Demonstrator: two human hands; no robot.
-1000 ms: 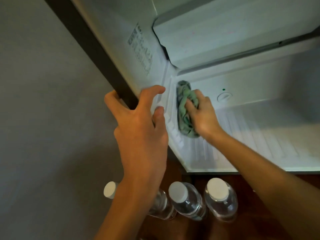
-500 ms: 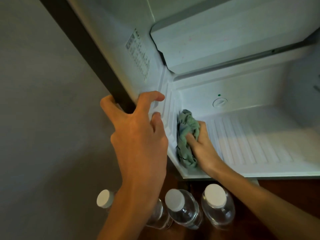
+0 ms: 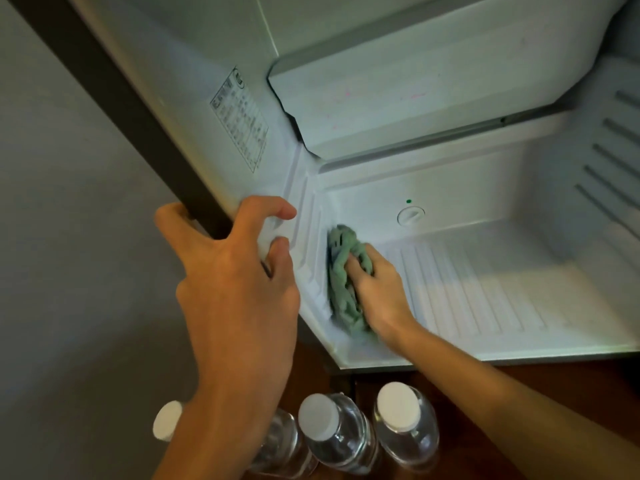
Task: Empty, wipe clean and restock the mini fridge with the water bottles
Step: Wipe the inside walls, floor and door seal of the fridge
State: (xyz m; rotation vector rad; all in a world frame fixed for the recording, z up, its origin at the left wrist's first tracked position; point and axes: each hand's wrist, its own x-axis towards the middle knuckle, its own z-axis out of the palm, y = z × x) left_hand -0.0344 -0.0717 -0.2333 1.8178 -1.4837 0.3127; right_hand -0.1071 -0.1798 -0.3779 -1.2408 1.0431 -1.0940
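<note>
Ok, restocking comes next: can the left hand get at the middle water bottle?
Probably, once it lets go: the left hand grips the fridge's dark edge, and the middle water bottle stands uncovered below it.

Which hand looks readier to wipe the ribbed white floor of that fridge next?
The right hand: it grips the crumpled green cloth at the left edge of the ribbed white fridge floor. The left hand is busy gripping the fridge's dark front edge.

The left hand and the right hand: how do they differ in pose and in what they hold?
The left hand grips the fridge's dark edge; the right hand presses a green cloth against the inner left wall. The left hand is at the front, the right hand deeper inside. Both are bare.
</note>
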